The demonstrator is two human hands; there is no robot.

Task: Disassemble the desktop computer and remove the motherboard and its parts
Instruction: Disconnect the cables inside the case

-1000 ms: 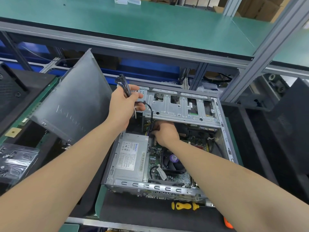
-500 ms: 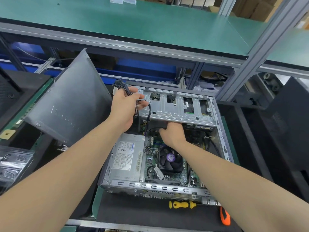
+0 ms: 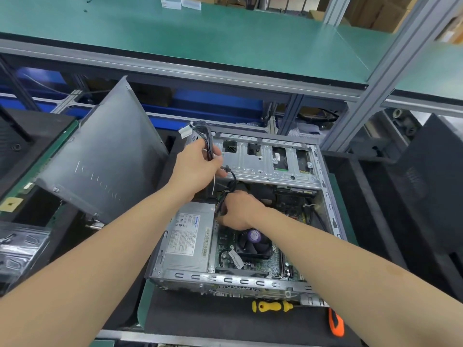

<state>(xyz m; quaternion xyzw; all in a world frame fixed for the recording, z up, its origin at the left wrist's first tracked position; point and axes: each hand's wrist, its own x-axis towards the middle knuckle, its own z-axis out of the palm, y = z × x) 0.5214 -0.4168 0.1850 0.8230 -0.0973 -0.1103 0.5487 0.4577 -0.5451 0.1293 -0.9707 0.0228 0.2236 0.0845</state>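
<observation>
The open desktop case [image 3: 225, 280] lies on its side on a black mat. Inside it sit the silver power supply [image 3: 188, 242], the green motherboard [image 3: 265, 266] and a black CPU fan [image 3: 253, 242] with a purple hub. My left hand [image 3: 198, 166] grips a black cable bundle [image 3: 209, 141] with a white connector, lifted above the silver drive cage [image 3: 265, 159]. My right hand [image 3: 238, 210] reaches down inside the case between the power supply and the fan, its curled fingers among cables there; what they hold is hidden.
The removed grey side panel [image 3: 105, 156] leans at the left of the case. A yellow-handled screwdriver [image 3: 271, 306] and an orange-handled tool [image 3: 335, 323] lie on the mat in front. Black bins stand at left and right; a green shelf [image 3: 200, 33] runs above.
My right hand has pulled back from under the drive cage toward the power supply's edge. My left hand keeps its grip on the cable bundle, raised a little higher.
</observation>
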